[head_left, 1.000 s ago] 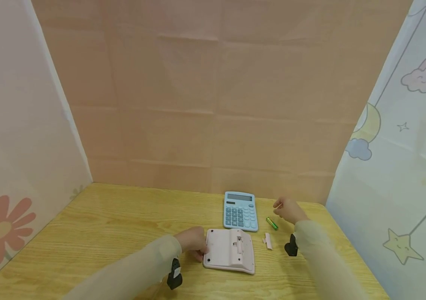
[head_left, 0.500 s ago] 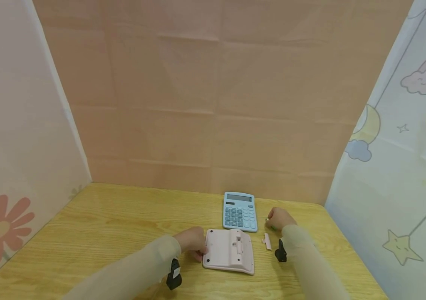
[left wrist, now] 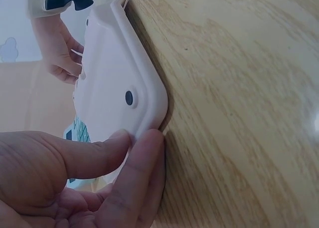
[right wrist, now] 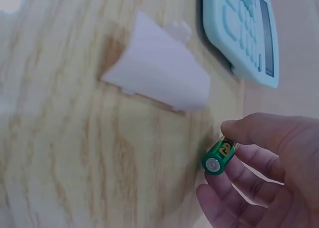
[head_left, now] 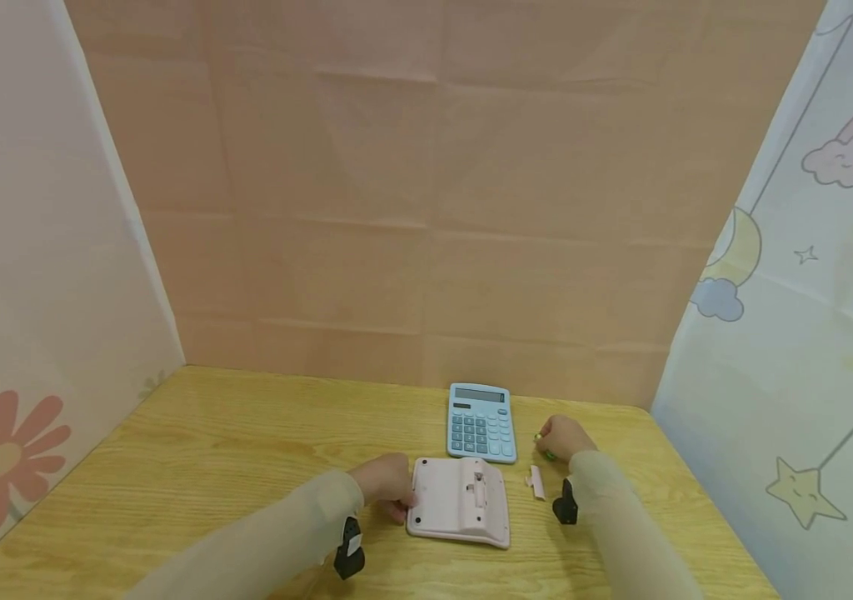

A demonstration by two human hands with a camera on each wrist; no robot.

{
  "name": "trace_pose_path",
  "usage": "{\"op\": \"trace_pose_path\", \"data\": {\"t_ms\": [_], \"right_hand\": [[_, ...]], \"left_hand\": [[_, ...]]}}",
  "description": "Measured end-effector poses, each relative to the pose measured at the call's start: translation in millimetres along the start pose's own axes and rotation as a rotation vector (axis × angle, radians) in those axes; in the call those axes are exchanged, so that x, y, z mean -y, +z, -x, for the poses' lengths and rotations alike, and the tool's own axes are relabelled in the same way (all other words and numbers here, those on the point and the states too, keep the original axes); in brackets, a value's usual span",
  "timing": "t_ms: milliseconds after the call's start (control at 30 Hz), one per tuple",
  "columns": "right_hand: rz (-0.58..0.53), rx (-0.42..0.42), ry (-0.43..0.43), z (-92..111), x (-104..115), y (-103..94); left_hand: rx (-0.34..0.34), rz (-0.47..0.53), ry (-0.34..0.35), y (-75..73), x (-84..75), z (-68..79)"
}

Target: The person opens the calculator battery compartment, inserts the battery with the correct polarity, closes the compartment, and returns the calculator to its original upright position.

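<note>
A pale pink calculator lies face down on the table, its battery compartment uncovered. My left hand pinches its left edge between thumb and fingers, close to a corner with a round black foot. To the right, my right hand holds a green battery between thumb and fingers, low over the wood, with one flat metal end showing. The small pink battery cover lies between that hand and the pink calculator; the right wrist view shows the cover with its small tabs.
Behind the pink calculator a light blue calculator lies face up, its keys and display showing. The wooden table ends at an orange-brown backdrop. Patterned white sheets stand along both sides.
My right hand has come down and toward me onto the battery, which lay loose on the table, and now grips it. The left hand and pink calculator have stayed in place.
</note>
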State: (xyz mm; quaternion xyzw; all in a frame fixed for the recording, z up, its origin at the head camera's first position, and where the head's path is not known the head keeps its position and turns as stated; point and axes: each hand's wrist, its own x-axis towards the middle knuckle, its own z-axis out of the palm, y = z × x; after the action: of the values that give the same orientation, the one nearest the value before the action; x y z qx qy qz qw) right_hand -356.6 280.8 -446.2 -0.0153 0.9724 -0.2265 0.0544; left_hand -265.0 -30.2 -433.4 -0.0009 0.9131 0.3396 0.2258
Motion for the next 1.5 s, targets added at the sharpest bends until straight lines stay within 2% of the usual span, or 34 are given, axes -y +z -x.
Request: {"op": "trace_pose_path", "data": {"t_ms": [167,333,567,1067,1500], "right_hand": [[-0.116,-0.009,-0.019,2.8,0.1,-2.2],[-0.253,-0.007,-0.035,7.6,9.5,-3.2],[-0.338,-0.02,-0.072,22.7,30.3,-8.4],[-0.394,0.011,-0.148,44.1,74.6,-2.3],[-0.443,0.086,-0.186,62.4,88.8,11.2]], "left_hand": [[-0.003,0.0,-0.002,0.0,-0.7,0.6],[-0.009,-0.018,-0.019,0.3,0.5,-0.9],[-0.024,-0.055,0.006,-0.9,2.0,1.7],[-0.008,-0.032,0.001,-1.8,2.4,0.8],[-0.011,-0.031,0.011,-1.9,2.8,-3.6]]}}
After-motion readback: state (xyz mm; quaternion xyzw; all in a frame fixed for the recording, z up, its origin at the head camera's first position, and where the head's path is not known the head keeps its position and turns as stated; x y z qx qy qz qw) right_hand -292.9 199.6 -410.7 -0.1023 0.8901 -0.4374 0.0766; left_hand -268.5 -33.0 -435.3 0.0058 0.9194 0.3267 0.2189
